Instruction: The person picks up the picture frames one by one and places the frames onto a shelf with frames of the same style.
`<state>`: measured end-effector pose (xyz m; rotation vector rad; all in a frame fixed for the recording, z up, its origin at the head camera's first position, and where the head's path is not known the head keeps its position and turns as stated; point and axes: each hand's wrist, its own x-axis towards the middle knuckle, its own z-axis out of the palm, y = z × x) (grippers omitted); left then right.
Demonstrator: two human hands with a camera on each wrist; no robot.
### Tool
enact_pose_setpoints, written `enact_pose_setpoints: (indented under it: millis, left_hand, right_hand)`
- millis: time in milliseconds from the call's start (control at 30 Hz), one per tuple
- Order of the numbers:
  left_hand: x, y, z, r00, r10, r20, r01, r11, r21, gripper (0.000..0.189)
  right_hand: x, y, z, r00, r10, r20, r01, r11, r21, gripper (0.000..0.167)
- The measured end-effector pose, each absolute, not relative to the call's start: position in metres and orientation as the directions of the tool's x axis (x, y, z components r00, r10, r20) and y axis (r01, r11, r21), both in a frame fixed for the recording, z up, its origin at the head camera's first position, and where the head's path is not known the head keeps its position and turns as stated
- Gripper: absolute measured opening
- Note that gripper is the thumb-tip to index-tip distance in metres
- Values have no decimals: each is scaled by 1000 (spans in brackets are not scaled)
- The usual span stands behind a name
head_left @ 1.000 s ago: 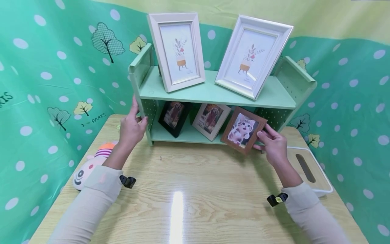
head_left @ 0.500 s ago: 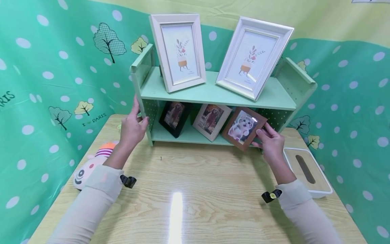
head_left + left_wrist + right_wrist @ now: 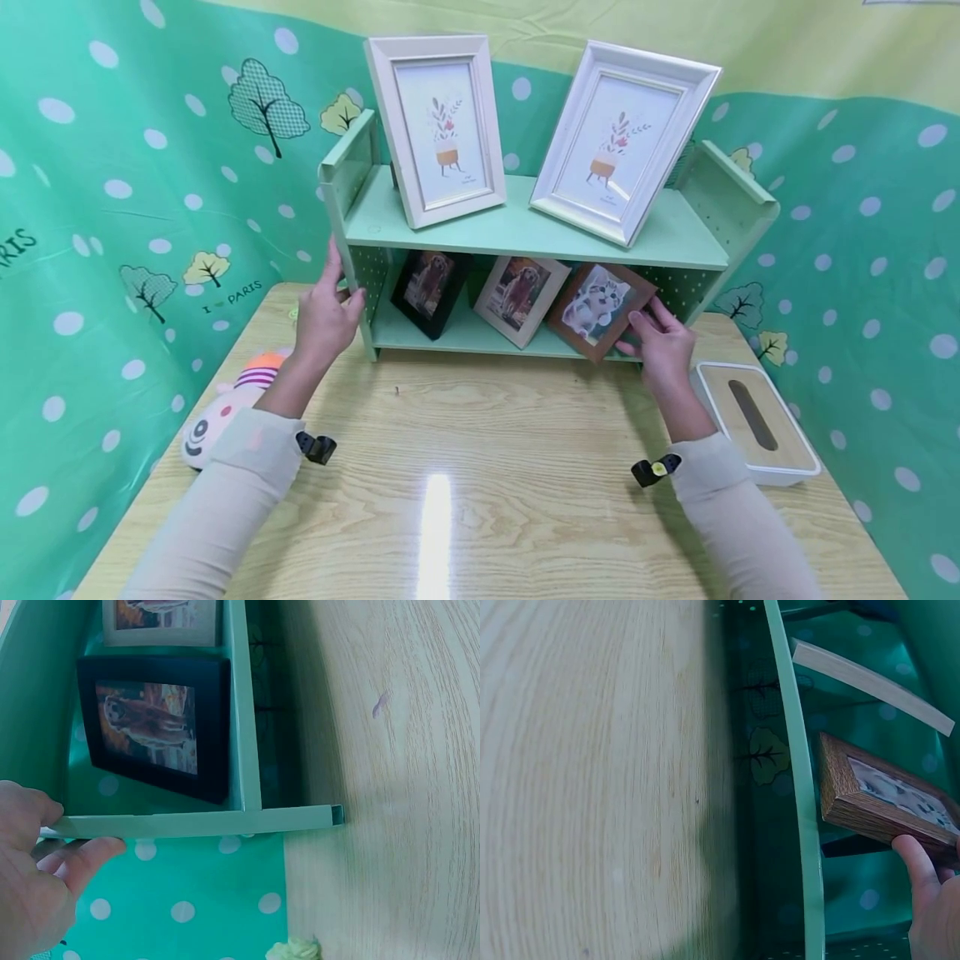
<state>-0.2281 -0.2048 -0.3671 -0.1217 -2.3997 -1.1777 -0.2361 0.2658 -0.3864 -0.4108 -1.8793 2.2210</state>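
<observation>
My right hand holds a brown wooden photo frame with a kitten picture by its right edge. The frame stands tilted on the lower level of a green two-tier shelf; in the right wrist view, fingertips press the frame's side. My left hand pinches the shelf's left side panel, thumb and fingers on either face of its edge. Left of the brown frame stand a beige photo frame and a black photo frame, both with dog pictures.
Two large white photo frames stand on the top level. A plush toy lies by my left forearm. At the right sits a white box with a wooden slotted lid. Polka-dot cloth hangs behind the wooden table.
My right hand has moved the brown photo frame slightly back and up in view, deeper into the shelf's lower level. The left hand has stayed on the side panel.
</observation>
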Motion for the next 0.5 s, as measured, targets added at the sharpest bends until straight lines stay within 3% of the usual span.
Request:
enact_pose_setpoints:
  millis: [500]
  left_hand:
    - [-228,-206,-367,-894,-125,430,264,629,731,89]
  right_hand:
    - [-246,265,-386,-931,360,-58,12,-131,-991,60]
